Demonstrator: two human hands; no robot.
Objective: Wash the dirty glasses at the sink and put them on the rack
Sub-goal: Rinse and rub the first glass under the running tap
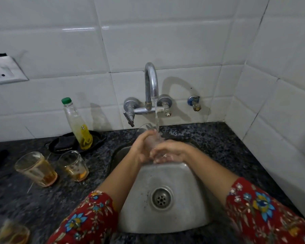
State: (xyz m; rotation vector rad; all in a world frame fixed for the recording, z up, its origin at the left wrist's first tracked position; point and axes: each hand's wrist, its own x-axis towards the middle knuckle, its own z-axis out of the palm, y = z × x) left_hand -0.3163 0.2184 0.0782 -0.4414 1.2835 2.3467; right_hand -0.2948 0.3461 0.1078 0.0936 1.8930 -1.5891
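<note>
A clear glass (145,128) lies tilted between both my hands over the steel sink (165,178), its rim pointing up and left. My left hand (143,147) grips it from the left side. My right hand (169,153) wraps its lower end. Water runs from the chrome tap (151,85) onto my fingers and the glass. On the dark counter to the left stand two dirty glasses (36,169) (74,165) with amber dregs. A third dirty glass (11,234) shows at the bottom left corner.
A dish soap bottle (77,124) with a green cap stands on a black dish (77,142) left of the sink. A wall socket (5,71) sits on the tiled wall at far left. The side wall closes in on the right. No rack is in view.
</note>
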